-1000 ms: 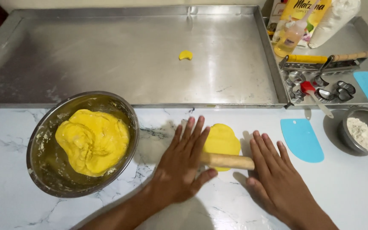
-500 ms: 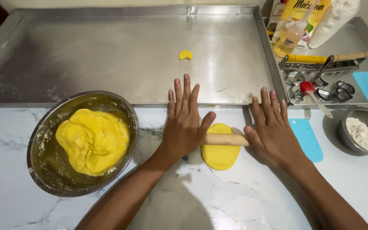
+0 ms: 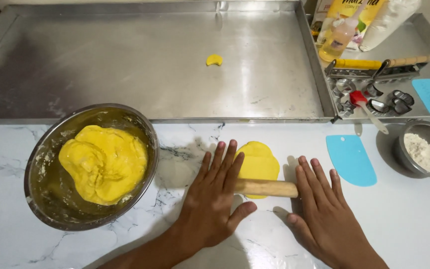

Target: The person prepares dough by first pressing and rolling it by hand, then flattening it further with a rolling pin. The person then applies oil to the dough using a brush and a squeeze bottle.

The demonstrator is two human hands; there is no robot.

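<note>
A flattened yellow dough piece [image 3: 258, 160] lies on the white marble counter [image 3: 414, 224]. Across its near edge rests a wooden rolling pin [image 3: 266, 188]. My left hand [image 3: 214, 198] lies flat with fingers spread over the pin's left end. My right hand [image 3: 319, 206] presses flat over the pin's right end, fingers pointing away from me. To the left, a steel bowl [image 3: 43, 164] holds a large lump of yellow dough [image 3: 104, 163].
A big steel tray [image 3: 125, 65] behind the counter carries one small yellow crescent of dough [image 3: 214, 60]. A blue scraper [image 3: 350, 159] and a small bowl of flour [image 3: 422, 150] sit right. Metal cutters [image 3: 374, 102], a red-handled tool [image 3: 369, 110], a bottle and packets fill the right tray.
Both hands have drawn the rolling pin back toward me, from the middle of the dough piece to its near edge. The dough piece looks a little flatter.
</note>
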